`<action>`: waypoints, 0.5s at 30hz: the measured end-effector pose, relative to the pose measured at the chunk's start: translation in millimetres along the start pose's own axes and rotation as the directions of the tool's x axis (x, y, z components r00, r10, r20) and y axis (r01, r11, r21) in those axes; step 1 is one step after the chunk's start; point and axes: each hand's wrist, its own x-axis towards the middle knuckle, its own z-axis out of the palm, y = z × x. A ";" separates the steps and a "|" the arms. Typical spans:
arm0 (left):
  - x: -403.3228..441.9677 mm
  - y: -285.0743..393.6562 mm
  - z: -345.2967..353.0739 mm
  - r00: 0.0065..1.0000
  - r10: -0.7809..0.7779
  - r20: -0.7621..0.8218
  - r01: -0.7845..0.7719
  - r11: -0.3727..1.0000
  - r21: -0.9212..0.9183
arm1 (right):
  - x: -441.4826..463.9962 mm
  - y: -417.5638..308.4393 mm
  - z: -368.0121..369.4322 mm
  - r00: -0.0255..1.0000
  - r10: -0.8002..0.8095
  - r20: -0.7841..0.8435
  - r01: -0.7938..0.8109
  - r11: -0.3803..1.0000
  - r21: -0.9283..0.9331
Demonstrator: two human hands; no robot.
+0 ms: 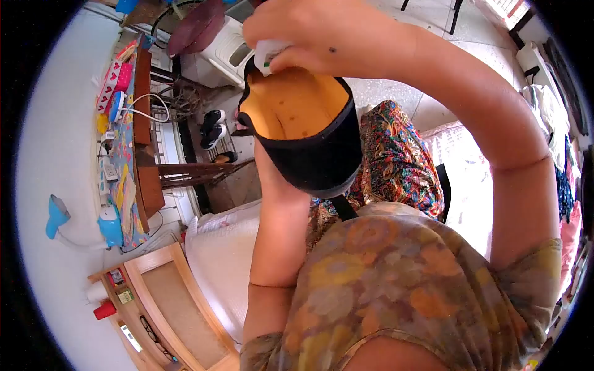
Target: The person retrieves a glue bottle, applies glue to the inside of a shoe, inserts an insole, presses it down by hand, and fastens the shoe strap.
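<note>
A black, open-topped item with an orange lining is held up in front of my body; whether it is a boot or a pouch I cannot tell. Small dark spots show on the lining. My left forearm runs up behind the item, and my left hand supports it from there, its fingers hidden. At the top, my right hand is closed on a small white piece with a green mark, right at the item's rim. Patterned fabric covers my legs below.
Along the left wall stands a narrow table with cables and a blue lamp. Black shoes rest on a rack beyond. A white plastic stool is at the top; a wooden unit is at lower left. Clothes hang right.
</note>
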 end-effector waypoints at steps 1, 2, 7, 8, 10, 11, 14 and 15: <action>2.0 2.1 -2.8 0.999 -0.021 0.039 0.021 1.000 -0.004 | 2.3 -1.3 -1.9 1.000 0.006 -0.009 -0.006 1.000 -0.004; 3.9 4.2 -5.6 0.996 -0.041 0.077 0.042 0.999 -0.007 | 4.9 -3.7 -3.9 0.994 0.028 0.102 -0.020 0.997 -0.081; 5.3 17.8 -18.7 0.990 -0.039 -0.135 0.068 0.975 0.213 | 6.5 3.5 2.8 0.990 -0.070 0.122 0.087 0.987 -0.136; 5.4 17.8 -18.2 0.987 -0.016 -0.162 0.055 0.970 0.238 | 6.9 5.8 2.7 0.988 -0.076 0.138 0.094 0.986 -0.134; 6.2 14.9 -14.1 0.989 -0.087 -0.118 0.108 0.977 0.185 | 7.1 6.0 2.2 0.984 -0.081 0.157 0.103 0.986 -0.133; 6.6 13.5 -13.5 0.989 -0.109 -0.101 0.125 0.978 0.167 | 7.4 5.7 1.6 0.981 -0.072 0.177 0.101 0.982 -0.159; 8.3 8.6 -16.6 0.987 0.004 -0.163 0.025 0.984 0.176 | 9.1 1.5 -6.6 0.971 -0.061 0.229 0.101 0.981 -0.164; 9.0 6.9 -17.3 0.982 0.043 -0.182 -0.010 0.983 0.181 | 9.6 0.5 -9.4 0.964 -0.055 0.260 0.094 0.986 -0.140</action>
